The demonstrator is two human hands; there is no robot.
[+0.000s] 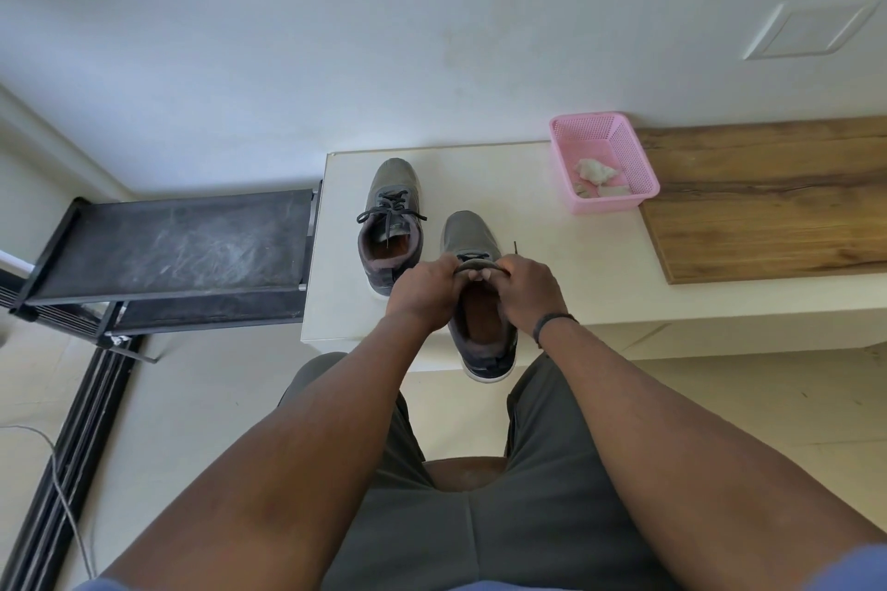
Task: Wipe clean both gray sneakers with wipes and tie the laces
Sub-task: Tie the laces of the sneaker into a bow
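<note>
Head view: both hands meet over the nearer sneaker's tongue.
Left hand (425, 290): fingers curled, pinching the tongue's left side.
Right hand (525, 290): curled likewise on the tongue's right side (a dark band on its wrist).
Nearer sneaker (480, 326): under both hands, heel past the table's (552, 254) front edge.
Far sneaker (391, 226): left of the hands, near the table's left edge, laces loose.
Pink basket (602, 161): back edge, holding crumpled wipes (595, 175).
</note>
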